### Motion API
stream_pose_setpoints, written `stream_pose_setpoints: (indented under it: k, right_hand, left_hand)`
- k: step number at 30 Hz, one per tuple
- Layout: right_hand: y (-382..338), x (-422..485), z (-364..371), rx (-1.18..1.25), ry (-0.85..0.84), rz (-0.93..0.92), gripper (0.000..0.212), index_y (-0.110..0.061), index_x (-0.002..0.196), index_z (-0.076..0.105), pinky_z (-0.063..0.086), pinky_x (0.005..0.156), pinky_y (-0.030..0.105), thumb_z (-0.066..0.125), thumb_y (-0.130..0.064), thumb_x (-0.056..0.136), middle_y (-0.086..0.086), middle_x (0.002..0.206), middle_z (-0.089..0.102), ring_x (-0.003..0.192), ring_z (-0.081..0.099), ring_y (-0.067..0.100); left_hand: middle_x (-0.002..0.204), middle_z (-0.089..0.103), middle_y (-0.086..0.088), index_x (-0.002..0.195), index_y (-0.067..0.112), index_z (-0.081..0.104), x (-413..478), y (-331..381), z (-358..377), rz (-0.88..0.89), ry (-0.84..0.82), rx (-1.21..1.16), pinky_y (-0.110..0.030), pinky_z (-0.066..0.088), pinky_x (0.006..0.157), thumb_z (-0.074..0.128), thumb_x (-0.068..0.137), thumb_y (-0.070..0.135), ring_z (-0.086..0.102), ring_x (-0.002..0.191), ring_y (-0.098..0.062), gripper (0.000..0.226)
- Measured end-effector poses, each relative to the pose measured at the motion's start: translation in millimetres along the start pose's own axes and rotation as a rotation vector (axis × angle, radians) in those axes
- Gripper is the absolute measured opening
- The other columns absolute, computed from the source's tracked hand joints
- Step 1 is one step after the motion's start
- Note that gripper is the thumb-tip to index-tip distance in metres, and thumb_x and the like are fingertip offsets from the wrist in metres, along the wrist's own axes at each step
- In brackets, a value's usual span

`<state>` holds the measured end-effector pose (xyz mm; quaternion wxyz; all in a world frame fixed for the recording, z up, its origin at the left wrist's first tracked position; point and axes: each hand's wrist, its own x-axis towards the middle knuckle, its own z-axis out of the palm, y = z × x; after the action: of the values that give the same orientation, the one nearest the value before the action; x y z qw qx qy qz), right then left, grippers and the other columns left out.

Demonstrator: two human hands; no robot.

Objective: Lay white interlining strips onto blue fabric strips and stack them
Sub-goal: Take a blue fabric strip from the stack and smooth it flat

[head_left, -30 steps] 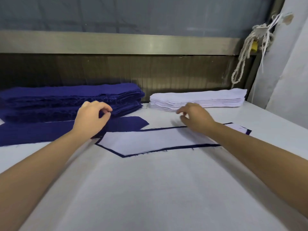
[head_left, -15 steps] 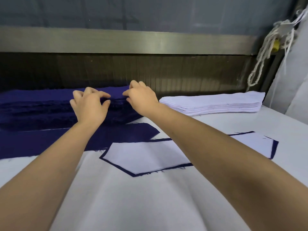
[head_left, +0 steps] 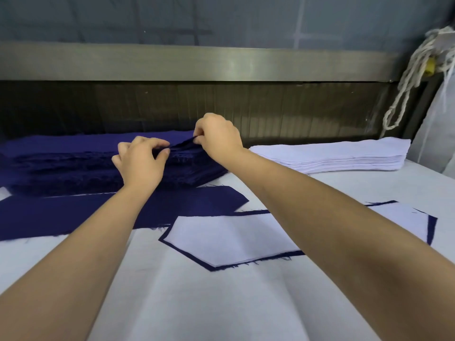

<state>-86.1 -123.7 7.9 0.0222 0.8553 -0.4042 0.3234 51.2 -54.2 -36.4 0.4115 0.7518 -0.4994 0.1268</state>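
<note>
At 11 o'clock, right hand (head_left: 219, 141) pinches top blue strip (head_left: 183, 144) (edge lifted). Fingers of left hand (head_left: 140, 163) pinch it too

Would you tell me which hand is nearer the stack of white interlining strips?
Right. The right hand pinches a blue strip just left of the white interlining stack; the left hand grips the blue pile farther left.
</note>
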Motion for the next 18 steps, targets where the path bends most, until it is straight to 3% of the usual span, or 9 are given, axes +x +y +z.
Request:
stream_pose_setpoints:
  k: [4, 7, 9, 12, 16, 18]
  right_hand:
    - [1.4, 4.3, -7.1, 0.309, -0.019, 0.105, 0.010, -0.022, 0.076, 0.062, 0.034, 0.059, 0.021, 0.067, -0.024, 0.085, -0.011, 0.075, 0.054, 0.078, 0.052, 0.011]
    - [1.2, 5.4, -5.0, 0.321, 0.017, 0.081, 0.007, -0.017, 0.091, 0.067, 0.039, 0.067, 0.023, 0.060, -0.016, 0.090, -0.005, 0.089, 0.060, 0.081, 0.053, 0.012]
    - [-1.5, 4.3, -2.4, 0.347, 0.029, 0.071, 0.012, -0.012, 0.098, 0.064, 0.048, 0.075, 0.032, 0.053, -0.010, 0.093, 0.003, 0.099, 0.064, 0.079, 0.057, 0.018]
    - [-7.1, 0.4, 0.9, 0.399, 0.070, 0.019, 0.014, -0.006, 0.101, 0.060, 0.050, 0.081, 0.038, 0.048, -0.004, 0.093, 0.009, 0.097, 0.063, 0.085, 0.061, 0.025]
    - [-10.1, -5.1, 6.9, 0.452, 0.094, -0.036, 0.012, -0.003, 0.101, 0.056, 0.044, 0.075, 0.029, 0.046, -0.003, 0.094, 0.009, 0.096, 0.061, 0.085, 0.054, 0.019]
    - [-9.6, -8.3, 9.4, 0.476, 0.082, -0.050, 0.012, -0.003, 0.102, 0.054, 0.043, 0.073, 0.028, 0.044, -0.003, 0.095, 0.006, 0.093, 0.057, 0.084, 0.053, 0.018]
  left_hand:
    - [0.117, 0.060, -0.001, 0.112, 0.028, 0.066, 3.1, -0.4, -1.2, -0.034, 0.004, -0.051, -0.035, 0.020, 0.082, 0.056, 0.093, 0.032, 0.036, 0.116, -0.032, 0.021]
    - [0.117, 0.059, -0.002, 0.117, 0.027, 0.064, 3.1, 1.3, -1.5, -0.014, 0.010, -0.057, -0.037, 0.023, 0.085, 0.056, 0.093, 0.034, 0.037, 0.116, -0.032, 0.026]
    - [0.119, 0.058, -0.003, 0.119, 0.028, 0.062, 2.7, 1.3, -1.9, -0.004, 0.011, -0.041, -0.039, 0.025, 0.087, 0.056, 0.093, 0.032, 0.037, 0.116, -0.032, 0.027]
    - [0.121, 0.054, -0.006, 0.119, 0.027, 0.063, 2.8, -1.4, -2.9, -0.007, 0.033, -0.030, -0.041, 0.027, 0.091, 0.057, 0.093, 0.027, 0.041, 0.116, -0.031, 0.027]
    - [0.122, 0.051, -0.004, 0.119, 0.026, 0.061, 3.7, -5.2, -3.8, -0.037, 0.077, -0.128, -0.038, 0.027, 0.092, 0.056, 0.092, 0.027, 0.055, 0.094, -0.022, 0.027]
    - [0.123, 0.049, -0.003, 0.122, 0.027, 0.058, 3.7, -6.8, -3.3, -0.047, 0.095, -0.168, -0.037, 0.026, 0.094, 0.055, 0.093, 0.026, 0.050, 0.083, -0.015, 0.029]
